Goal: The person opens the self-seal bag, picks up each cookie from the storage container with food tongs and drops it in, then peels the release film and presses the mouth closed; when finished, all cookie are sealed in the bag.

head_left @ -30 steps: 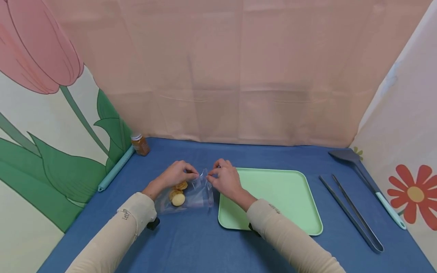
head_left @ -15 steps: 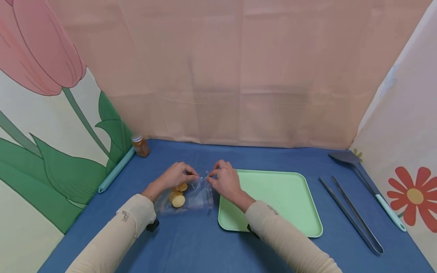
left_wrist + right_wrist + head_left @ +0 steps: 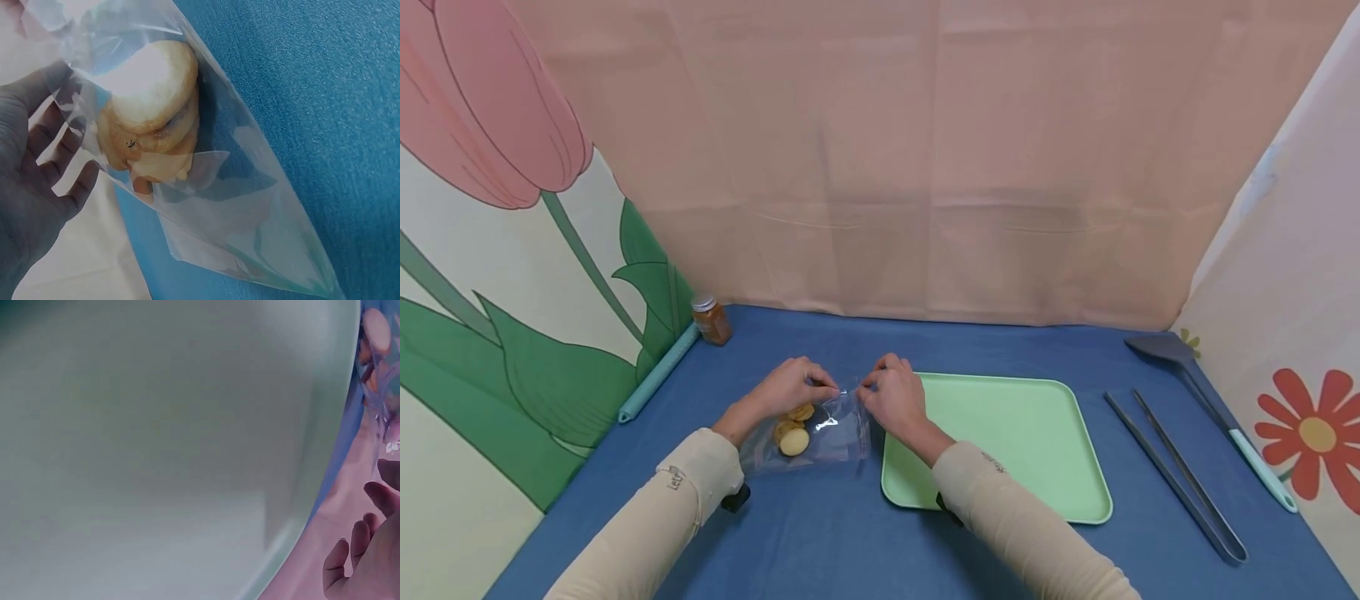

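A clear plastic bag (image 3: 835, 446) lies on the blue cloth, left of a light green tray (image 3: 1015, 442). Inside it are several round food pieces (image 3: 793, 442), pale yellow on the flat face and brown around the sides. My left hand (image 3: 786, 387) pinches the bag's far edge between thumb and forefinger, with its other fingers loosely bent beside the bag in the left wrist view. Close by, my right hand (image 3: 895, 396) pinches the same edge near its right corner, its forearm reaching over the tray. The fingertips of both hands nearly meet.
At the back left stands a jar (image 3: 712, 323) with a silver lid and orange-brown contents, next to a long teal roll (image 3: 658, 373). Right of the tray lie metal tongs (image 3: 1180, 479) and a dark turner (image 3: 1157, 346) with a pale teal handle. Printed fabric walls enclose the table.
Both hands stay nearly in place at the bag's edge. The plastic between them has sunk slightly, and a bright glint shows on it now. The head view has shifted a little.
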Motion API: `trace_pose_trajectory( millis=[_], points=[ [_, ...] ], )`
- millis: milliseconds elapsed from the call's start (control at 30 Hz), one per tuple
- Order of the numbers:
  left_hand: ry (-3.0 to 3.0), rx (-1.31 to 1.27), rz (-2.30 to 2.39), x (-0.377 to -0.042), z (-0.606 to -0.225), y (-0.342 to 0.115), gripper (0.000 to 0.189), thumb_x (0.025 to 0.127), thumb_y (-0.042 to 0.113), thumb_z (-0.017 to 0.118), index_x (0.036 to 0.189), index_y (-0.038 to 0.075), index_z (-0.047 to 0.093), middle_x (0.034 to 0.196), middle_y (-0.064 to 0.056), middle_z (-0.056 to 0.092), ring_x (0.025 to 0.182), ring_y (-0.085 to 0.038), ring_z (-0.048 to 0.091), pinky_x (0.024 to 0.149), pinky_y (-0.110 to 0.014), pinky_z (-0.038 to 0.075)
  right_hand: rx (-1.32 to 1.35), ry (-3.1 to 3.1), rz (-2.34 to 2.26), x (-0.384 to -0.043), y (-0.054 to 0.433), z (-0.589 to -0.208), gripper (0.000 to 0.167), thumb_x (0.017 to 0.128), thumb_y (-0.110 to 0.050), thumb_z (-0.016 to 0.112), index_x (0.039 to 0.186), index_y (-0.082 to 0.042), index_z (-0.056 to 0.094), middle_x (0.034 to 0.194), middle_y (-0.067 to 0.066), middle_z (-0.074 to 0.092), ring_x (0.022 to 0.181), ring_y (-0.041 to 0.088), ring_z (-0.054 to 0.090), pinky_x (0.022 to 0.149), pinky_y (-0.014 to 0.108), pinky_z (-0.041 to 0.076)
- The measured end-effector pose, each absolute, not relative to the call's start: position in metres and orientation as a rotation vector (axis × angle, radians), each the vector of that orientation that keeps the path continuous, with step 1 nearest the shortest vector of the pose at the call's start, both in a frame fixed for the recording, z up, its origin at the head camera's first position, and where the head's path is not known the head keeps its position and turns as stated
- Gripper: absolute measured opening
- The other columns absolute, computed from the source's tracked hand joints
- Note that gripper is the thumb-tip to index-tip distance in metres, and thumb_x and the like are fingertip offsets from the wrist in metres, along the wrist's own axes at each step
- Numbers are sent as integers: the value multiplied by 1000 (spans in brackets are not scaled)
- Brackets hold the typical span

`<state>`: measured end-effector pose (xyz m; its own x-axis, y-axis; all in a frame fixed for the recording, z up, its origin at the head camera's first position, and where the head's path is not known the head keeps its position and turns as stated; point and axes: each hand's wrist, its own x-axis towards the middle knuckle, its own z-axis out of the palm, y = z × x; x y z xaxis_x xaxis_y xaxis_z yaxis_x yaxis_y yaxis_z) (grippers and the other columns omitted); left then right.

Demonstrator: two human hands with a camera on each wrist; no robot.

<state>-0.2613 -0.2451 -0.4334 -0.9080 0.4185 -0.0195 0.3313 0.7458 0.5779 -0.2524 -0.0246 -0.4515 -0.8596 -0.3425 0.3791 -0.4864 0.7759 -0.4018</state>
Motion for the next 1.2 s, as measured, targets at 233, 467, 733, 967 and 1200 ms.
trace_pose_trajectory(
  millis=[233, 467, 733, 967, 1200],
  points=[
    [2805, 646, 862, -259, -432, -242, 14, 96, 29, 69, 100, 23, 82, 96, 6, 77, 73, -13, 64, 64, -29, 48, 578, -2742, 742, -255, -28, -447, 13, 90, -27, 74, 85, -18, 83, 104, 1, 63, 91, 21, 56, 64, 34, 47],
    [2811, 677, 840, -259, -431, -239, 16, 96, 27, 69, 102, 19, 82, 99, 5, 77, 77, -12, 65, 66, -28, 51, 558, -2769, 749, -258, -31, -448, 13, 92, -24, 72, 87, -18, 82, 106, 1, 63, 93, 22, 57, 65, 37, 49],
    [2802, 671, 843, -260, -431, -239, 15, 96, 27, 69, 102, 20, 82, 98, 5, 77, 73, -15, 66, 62, -27, 50, 588, -2751, 803, -260, -28, -452, 12, 91, -24, 71, 86, -20, 81, 107, 2, 62, 93, 23, 56, 60, 32, 45],
    [2805, 646, 867, -263, -434, -244, 16, 97, 25, 69, 101, 18, 82, 97, 2, 78, 71, -15, 69, 60, -27, 50, 708, -2676, 856, -258, -23, -453, 11, 92, -22, 70, 90, -20, 81, 107, 2, 62, 90, 23, 56, 58, 26, 43],
    [2841, 598, 831, -266, -434, -245, 15, 96, 26, 69, 99, 20, 82, 96, 1, 78, 66, -16, 66, 55, -27, 46, 789, -2622, 895, -256, -21, -453, 11, 91, -20, 69, 89, -20, 80, 108, 1, 62, 90, 22, 55, 59, 23, 42]
  ],
)
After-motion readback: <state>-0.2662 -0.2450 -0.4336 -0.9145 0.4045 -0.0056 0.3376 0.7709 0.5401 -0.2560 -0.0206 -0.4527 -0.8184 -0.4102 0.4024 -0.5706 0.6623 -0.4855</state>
